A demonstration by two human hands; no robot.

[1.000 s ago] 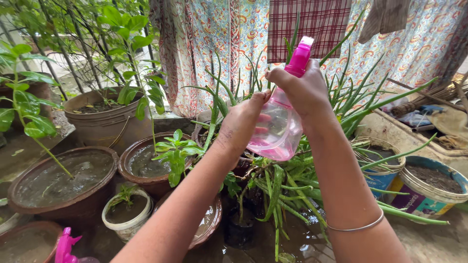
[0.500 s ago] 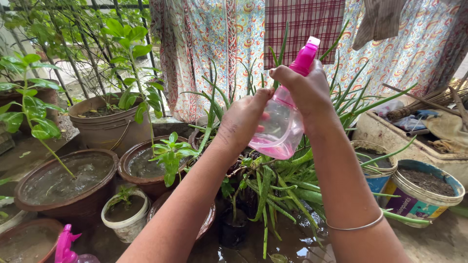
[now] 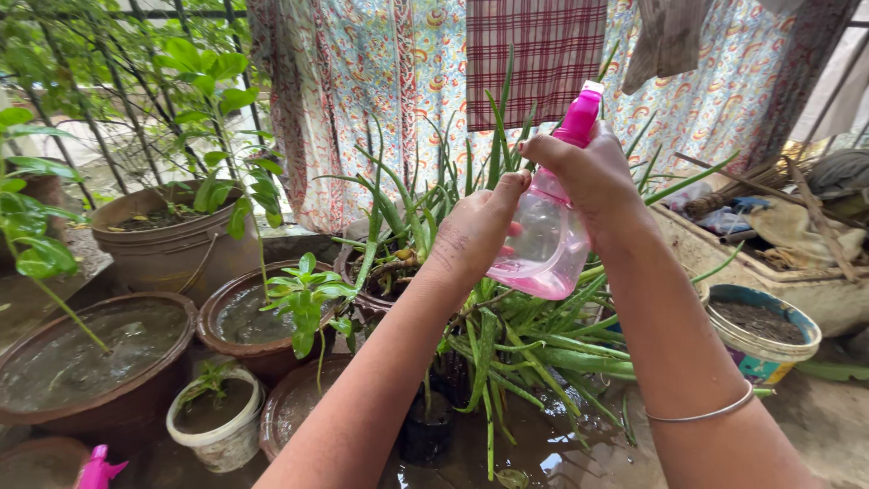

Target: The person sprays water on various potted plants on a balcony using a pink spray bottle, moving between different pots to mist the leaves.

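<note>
Above the spiky green plant (image 3: 507, 335) at the centre, both hands hold a clear pink spray bottle (image 3: 541, 244) in the air. The right hand (image 3: 588, 177) is wrapped around its neck just under the bright pink nozzle (image 3: 579, 116), fingers closed on it; a thin metal bangle (image 3: 701, 415) circles that wrist. The left hand (image 3: 475, 231) presses against the bottle's body from the side, seemingly cupping it, though its fingers are mostly hidden. Brown pots (image 3: 95, 362) of wet soil stand to the left, a small white pot (image 3: 217, 426) just beside them. Patterned cloths (image 3: 380, 81) hang behind.
</note>
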